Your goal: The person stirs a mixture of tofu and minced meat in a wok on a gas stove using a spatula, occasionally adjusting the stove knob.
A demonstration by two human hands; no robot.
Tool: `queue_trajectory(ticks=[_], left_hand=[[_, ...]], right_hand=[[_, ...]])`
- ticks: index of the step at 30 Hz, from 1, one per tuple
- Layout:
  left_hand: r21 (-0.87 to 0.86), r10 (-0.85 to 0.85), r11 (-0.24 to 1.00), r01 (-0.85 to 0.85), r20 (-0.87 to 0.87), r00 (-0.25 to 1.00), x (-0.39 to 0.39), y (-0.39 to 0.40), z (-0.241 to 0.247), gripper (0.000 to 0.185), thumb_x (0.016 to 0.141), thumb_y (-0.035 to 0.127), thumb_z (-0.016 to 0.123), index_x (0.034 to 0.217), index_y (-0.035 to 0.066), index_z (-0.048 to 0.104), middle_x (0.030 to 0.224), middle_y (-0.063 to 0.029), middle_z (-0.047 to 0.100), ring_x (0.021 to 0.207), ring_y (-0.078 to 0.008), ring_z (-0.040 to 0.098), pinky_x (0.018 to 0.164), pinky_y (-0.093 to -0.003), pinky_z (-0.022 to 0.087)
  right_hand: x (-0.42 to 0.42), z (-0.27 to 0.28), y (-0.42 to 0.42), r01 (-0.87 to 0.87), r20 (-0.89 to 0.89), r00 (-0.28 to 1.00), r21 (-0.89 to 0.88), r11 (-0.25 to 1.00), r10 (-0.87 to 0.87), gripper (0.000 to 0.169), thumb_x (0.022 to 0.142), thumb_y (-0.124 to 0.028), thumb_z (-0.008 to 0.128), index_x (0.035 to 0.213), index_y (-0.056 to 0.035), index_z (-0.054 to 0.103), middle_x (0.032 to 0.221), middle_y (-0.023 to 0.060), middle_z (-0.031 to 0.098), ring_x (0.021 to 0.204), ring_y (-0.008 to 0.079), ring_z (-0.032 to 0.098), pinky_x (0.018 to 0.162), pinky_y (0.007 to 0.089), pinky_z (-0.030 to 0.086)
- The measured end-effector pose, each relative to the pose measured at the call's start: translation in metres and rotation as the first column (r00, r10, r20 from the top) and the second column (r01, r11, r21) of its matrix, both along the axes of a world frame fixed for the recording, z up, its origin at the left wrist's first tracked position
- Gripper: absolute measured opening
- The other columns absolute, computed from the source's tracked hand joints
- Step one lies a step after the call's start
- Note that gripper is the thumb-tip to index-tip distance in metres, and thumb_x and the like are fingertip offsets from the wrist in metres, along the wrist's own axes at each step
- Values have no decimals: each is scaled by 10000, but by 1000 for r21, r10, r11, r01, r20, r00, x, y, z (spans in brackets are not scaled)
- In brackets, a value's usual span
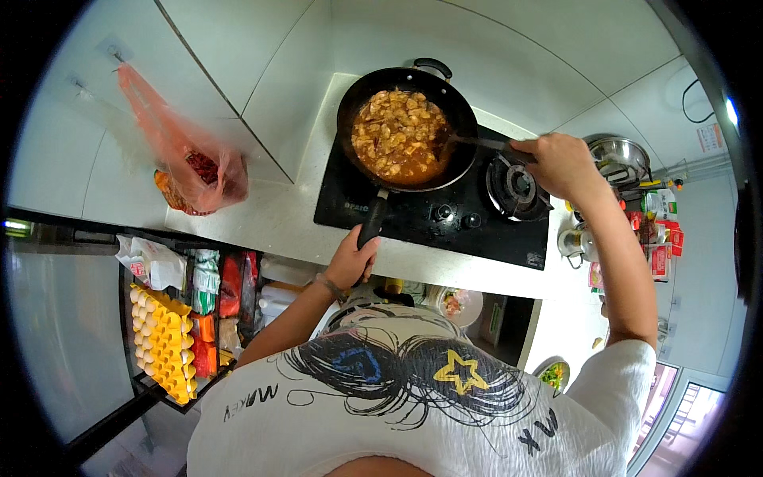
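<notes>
A black wok (464, 113) sits over the left burner of a black glass gas hob (411, 229). Chunks of meat in brown sauce (396, 134) fill much of its base. Around the wok's long handle (374, 216), near the counter's front edge, my left hand (353, 256) is closed. My right hand (559, 164) grips a spatula (486, 142) from the right. Its working end dips into the sauce at the wok's right side and is hard to make out. The bare right burner (517, 185) lies just below my right hand.
A red plastic bag (202, 173) with dried chillies hangs at left. Below it stands a rack with a yellow egg tray (161, 340). A steel pan (620, 158), a glass jar (577, 243) and seasoning packets (660, 259) line the right. Chopped vegetables (553, 377) fill a bowl near my right side.
</notes>
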State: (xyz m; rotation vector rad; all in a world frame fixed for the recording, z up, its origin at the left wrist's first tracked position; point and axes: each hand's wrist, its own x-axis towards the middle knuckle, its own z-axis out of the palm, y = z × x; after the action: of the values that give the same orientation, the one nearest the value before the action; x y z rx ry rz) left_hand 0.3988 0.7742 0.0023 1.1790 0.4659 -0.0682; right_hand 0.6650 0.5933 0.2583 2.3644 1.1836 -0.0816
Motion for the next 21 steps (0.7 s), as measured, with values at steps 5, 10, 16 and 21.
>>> queue_trajectory(ticks=[5, 10, 16, 21], left_hand=[[10, 21, 1000, -21, -35, 999, -4, -1, 4, 339, 1015, 208, 519, 1297, 24, 481, 665, -1, 501, 455, -88, 455, 420, -254, 392], [41, 15, 999, -13, -45, 999, -2, -1, 3, 331, 1013, 204, 519, 1289, 25, 488, 669, 1, 507, 463, -85, 460, 429, -249, 398], [52, 2, 999, 0, -22, 1000, 1, -1, -5, 322, 1011, 203, 522, 1281, 30, 495, 675, 0, 514, 468, -84, 464, 435, -252, 402], [24, 16, 1000, -15, -40, 999, -3, 0, -1, 308, 1008, 212, 526, 1261, 38, 496, 679, -3, 512, 470, -92, 472, 431, -258, 405]], right_hand=[[-17, 10, -14, 99, -348, 935, 70, 993, -68, 403, 881, -221, 656, 1281, -184, 647, 952, 192, 703, 940, 348, 669, 842, 435, 533], [-16, -28, -1, 174, -594, 804, 281, 944, 29, 406, 881, -196, 643, 1263, -58, 637, 851, 258, 675, 846, 379, 673, 799, 421, 510], [-2, -86, 12, 457, -760, 648, 334, 824, -52, 414, 941, -146, 596, 1340, -37, 575, 754, 78, 602, 697, 148, 565, 700, 311, 487], [-17, -90, -1, 465, -713, 701, 473, 748, 14, 394, 932, -169, 601, 1307, -52, 592, 953, 245, 684, 845, 331, 675, 814, 398, 504]])
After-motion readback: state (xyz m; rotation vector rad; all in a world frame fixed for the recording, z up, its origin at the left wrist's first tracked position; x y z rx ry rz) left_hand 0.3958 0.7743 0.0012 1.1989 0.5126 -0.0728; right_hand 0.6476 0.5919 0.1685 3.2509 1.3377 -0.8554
